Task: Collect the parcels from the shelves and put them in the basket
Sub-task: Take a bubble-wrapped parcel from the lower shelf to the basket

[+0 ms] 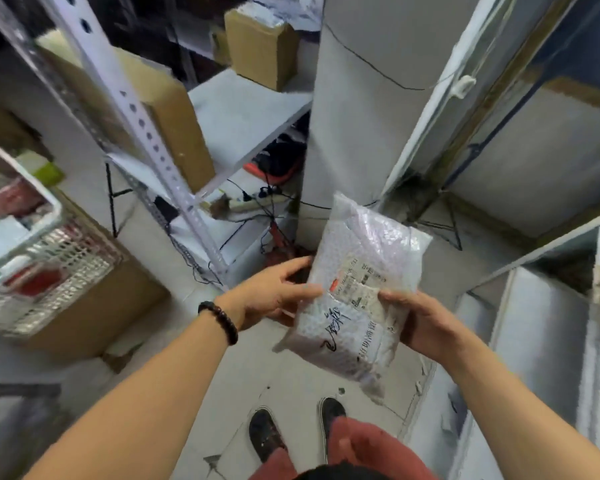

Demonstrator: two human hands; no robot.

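Observation:
A white bubble-wrap parcel (pixel 361 282) with a printed label and black handwriting is held up in front of me, above the floor. My left hand (pixel 274 296) grips its left edge, thumb on top and fingers behind. My right hand (pixel 420 323) grips its right edge near the label. The white mesh basket (pixel 54 268) stands at the left on a cardboard box and holds several parcels. Brown cardboard box parcels (pixel 262 46) sit on the white metal shelves (pixel 243 112) ahead.
A perforated shelf upright (pixel 146 133) slants across the left centre, with a large cardboard box (pixel 174 123) behind it. A power strip and cables (pixel 257 202) lie on the floor under the shelf. White shelving (pixel 534 341) stands close on the right. My feet (pixel 291 431) are below.

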